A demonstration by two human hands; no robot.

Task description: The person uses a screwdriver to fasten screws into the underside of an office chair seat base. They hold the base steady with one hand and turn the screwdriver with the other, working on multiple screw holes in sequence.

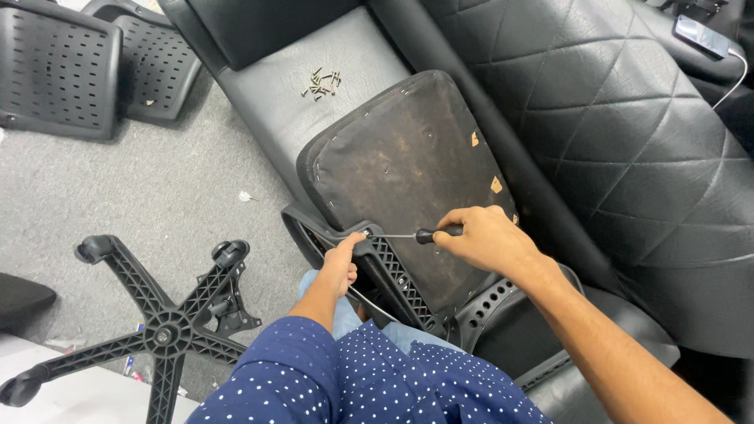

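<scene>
Seat panel: an upturned chair seat (404, 169), rounded and shield-shaped, its underside covered in worn dark cloth with brownish stains, staples along the edge and two small tan patches.
Frame: a black plastic frame (393, 275) with a diamond lattice, lying across the lower edge of the seat panel over the person's lap.
Screwdriver: a screwdriver (416, 235) with a thin metal shaft and a dark handle, held level, its tip at the frame's left corner.
Right hand: the right hand (483, 235) is wrapped closed around the screwdriver handle, just right of the shaft.
Left hand: the left hand (343, 263) clasps the frame's corner, thumb up beside the screwdriver tip.
Screws: a small heap of dull metal screws (322, 83) on a smooth black leather cushion (275, 102), well beyond both hands.
Chair base: a five-armed black star base (165, 330) with castors on grey carpet, to the left.
Backrests: two perforated black plastic shells (86, 71) at top left, cut off by the picture edge.
Sofa: quilted black leather (620, 118) at right.
Hard to tell: the screw under the tip is hidden by the thumb.
</scene>
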